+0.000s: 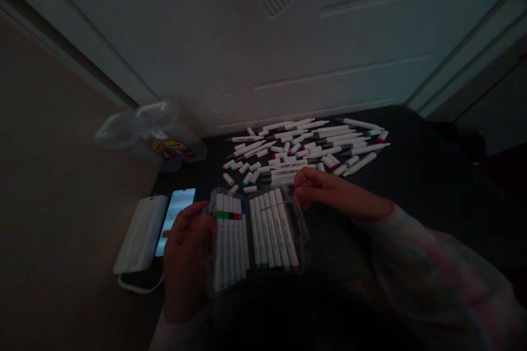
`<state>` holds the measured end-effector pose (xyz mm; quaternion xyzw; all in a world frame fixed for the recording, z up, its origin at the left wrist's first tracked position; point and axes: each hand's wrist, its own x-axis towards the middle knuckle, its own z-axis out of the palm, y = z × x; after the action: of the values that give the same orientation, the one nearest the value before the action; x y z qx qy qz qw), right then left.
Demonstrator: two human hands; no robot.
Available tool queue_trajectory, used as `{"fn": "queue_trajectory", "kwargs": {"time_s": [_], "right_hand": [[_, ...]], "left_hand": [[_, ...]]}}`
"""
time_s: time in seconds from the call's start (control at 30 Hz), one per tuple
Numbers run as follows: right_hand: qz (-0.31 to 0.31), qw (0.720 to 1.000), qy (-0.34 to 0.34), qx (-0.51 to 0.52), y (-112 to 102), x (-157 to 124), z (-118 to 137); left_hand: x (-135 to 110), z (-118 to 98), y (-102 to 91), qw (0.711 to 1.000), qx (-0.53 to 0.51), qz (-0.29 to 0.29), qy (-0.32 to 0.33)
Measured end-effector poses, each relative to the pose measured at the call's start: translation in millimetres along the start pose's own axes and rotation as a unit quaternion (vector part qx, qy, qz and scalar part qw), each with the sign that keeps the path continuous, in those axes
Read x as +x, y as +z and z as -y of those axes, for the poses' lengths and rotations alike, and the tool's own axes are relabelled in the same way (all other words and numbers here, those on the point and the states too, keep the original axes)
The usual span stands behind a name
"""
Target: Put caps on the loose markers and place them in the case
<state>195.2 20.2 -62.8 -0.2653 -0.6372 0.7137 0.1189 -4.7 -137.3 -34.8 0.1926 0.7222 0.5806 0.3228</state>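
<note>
An open clear plastic marker case [305, 233] lies spread at the table's near edge, with white markers [231, 247] standing in rows in both halves. Some in the left half show green, black, red, purple and blue bands. My left hand [187, 252] is closed around the case's left side, its thumb hidden in part. At the upper right corner of the case, my right hand [319, 189] has its fingers curled against the edge; the fingertips are dim. Just beyond lie many loose uncapped markers [288, 164] and scattered caps [228, 179].
To the left are a lit phone [177, 214] and a white power bank-like block [140, 236] with a cord loop. Behind them stands a clear plastic container [164, 131] with a colourful label. A white panel [230, 22] with heart patterns borders the dark table [415, 175].
</note>
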Motion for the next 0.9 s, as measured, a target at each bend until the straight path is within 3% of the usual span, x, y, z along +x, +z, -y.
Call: {"fn": "queue_trajectory", "kwargs": {"time_s": [0.23,0.4,0.5,0.9], "right_hand": [[0.088,0.988,-0.111,0.059,22,-1,-3],[-0.038,0.970,-0.220,-0.095,44,4,-18],[-0.056,0.967,-0.218,-0.118,47,7,-24],[0.000,0.977,-0.195,-0.082,40,18,-35]], "left_hand": [[-2,3,13.7,0.995,-0.085,0.003,-0.058],[-5,6,23.2,0.989,-0.129,0.027,-0.068],[-6,7,26.9,0.986,-0.145,0.053,-0.065],[-8,19,31.4,0.964,-0.171,0.204,-0.014]]}}
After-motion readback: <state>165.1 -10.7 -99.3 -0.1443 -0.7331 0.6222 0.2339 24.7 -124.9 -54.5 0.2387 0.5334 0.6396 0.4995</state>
